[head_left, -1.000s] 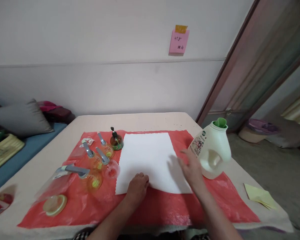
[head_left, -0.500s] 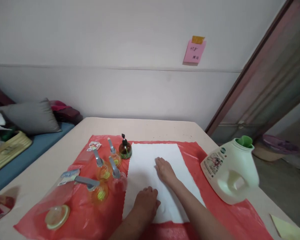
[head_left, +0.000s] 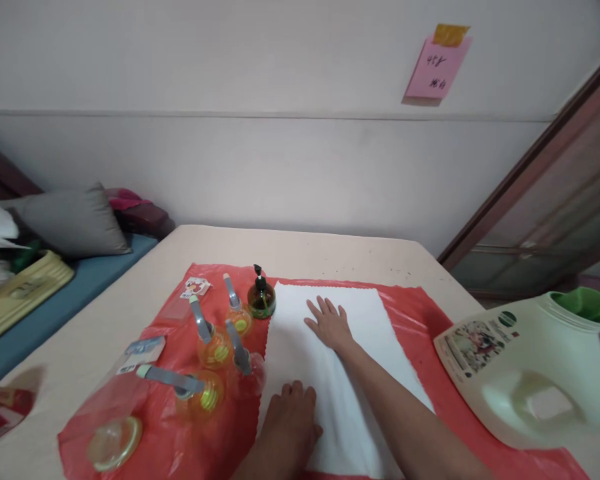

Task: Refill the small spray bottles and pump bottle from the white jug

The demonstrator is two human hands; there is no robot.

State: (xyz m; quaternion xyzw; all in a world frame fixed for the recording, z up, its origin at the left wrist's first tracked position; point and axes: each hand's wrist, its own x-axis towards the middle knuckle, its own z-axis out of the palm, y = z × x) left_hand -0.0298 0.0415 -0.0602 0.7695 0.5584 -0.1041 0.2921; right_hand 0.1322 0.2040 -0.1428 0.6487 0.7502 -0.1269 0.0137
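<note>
A white sheet with finely scalloped edges [head_left: 290, 320] lies on red plastic sheeting. My right hand [head_left: 330, 323] rests palm down on its upper middle, fingers spread and nothing in the grip. Lower down, near the sheet's left edge, my left hand [head_left: 291, 417] also presses on it; the fingers are bent a little, with the thumb apart. To the left stand several small round bottles with grey spouts, one with yellow contents [head_left: 200, 393] and a clear one [head_left: 253, 373]. A dark bottle with a black pump [head_left: 263, 298] is by the sheet's upper left corner.
Large pale green jug with a green cap [head_left: 525, 373] on the right. At the left lie a round clear lid-like piece [head_left: 114, 440], plastic packaging [head_left: 143, 353] and a red box [head_left: 3, 410]. A pink note [head_left: 437, 67] is taped to the wall behind the table [head_left: 300, 250].
My right hand's fingers have spread apart on the white sheet. My left hand stays near the same spot. The view has shifted, so the jug and note appear larger and further right.
</note>
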